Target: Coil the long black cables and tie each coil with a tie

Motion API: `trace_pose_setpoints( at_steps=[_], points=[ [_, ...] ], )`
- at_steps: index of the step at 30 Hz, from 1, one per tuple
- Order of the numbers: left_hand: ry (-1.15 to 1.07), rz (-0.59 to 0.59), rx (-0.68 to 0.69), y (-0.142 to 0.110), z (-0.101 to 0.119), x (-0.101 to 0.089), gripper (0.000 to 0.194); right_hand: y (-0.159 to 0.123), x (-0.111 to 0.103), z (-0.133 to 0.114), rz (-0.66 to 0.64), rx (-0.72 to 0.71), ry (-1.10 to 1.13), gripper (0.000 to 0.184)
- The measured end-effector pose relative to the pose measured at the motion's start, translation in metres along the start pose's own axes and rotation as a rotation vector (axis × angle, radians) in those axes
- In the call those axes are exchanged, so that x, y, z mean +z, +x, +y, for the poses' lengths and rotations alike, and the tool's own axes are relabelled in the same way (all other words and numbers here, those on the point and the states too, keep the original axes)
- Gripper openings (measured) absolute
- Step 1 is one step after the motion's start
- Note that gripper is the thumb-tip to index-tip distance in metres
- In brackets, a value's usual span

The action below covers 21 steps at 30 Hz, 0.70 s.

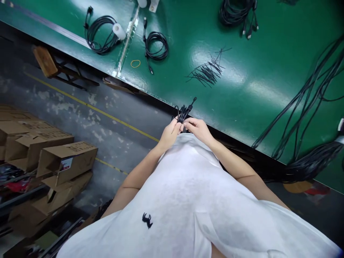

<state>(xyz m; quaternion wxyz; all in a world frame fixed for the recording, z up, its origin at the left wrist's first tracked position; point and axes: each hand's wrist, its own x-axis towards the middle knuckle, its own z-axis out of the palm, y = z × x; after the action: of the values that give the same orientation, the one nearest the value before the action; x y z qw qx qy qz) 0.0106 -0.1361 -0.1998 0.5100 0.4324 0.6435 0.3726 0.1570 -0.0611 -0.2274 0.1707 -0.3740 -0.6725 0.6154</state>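
Observation:
Close to my body, at the table's near edge, a coiled black cable (184, 113) is gathered in a bundle with a connector end sticking up. My left hand (170, 132) is closed around the lower part of the coil. On its other side my right hand (198, 128) pinches at the bundle with thumb and forefinger; whether a thin tie is between the fingertips is too small to tell. Beyond, a pile of short black twist ties (208, 73) lies on the green table (188, 21). To its left rests another coiled cable (157, 46) with its connectors out.
A yellow rubber band (135, 63) lies near a taped table seam. A cable coil (99, 35) with a white roll (119, 31) is far left, another coil (233, 12) at the back. Long loose cables (301, 100) hang over the right edge. Cardboard boxes (67, 157) and a wooden stool (45, 61) stand left.

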Motion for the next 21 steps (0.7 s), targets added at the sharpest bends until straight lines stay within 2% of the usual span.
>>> trace_pose_setpoints(
  at_steps=[2, 4, 6, 8, 11, 14, 21],
  points=[
    [0.143, 0.038, 0.014, 0.0, -0.001, -0.004, 0.041, -0.003, -0.004, -0.008, 0.013, -0.253, -0.483, 0.028],
    [0.182, 0.029, 0.003, 0.001, -0.001, -0.008, 0.04, -0.002, -0.01, -0.016, -0.037, -0.52, -0.84, 0.03],
    [0.125, -0.03, -0.048, 0.004, -0.002, -0.012, 0.034, 0.004, -0.016, -0.024, -0.116, -0.753, -1.019, 0.03],
    [0.001, -0.117, -0.107, 0.006, -0.003, -0.016, 0.027, 0.011, -0.019, -0.032, -0.172, -0.916, -1.12, 0.031],
    [-0.256, -0.185, -0.153, 0.01, -0.004, -0.021, 0.022, 0.019, -0.021, -0.042, -0.266, -1.018, -1.258, 0.029],
    [-0.474, -0.192, -0.197, 0.017, -0.006, -0.023, 0.03, 0.023, -0.022, -0.049, -0.339, -1.074, -1.368, 0.029],
    [-0.585, -0.243, -0.231, 0.031, -0.006, -0.028, 0.043, 0.036, -0.028, -0.066, -0.372, -1.17, -1.559, 0.031]
  ],
)
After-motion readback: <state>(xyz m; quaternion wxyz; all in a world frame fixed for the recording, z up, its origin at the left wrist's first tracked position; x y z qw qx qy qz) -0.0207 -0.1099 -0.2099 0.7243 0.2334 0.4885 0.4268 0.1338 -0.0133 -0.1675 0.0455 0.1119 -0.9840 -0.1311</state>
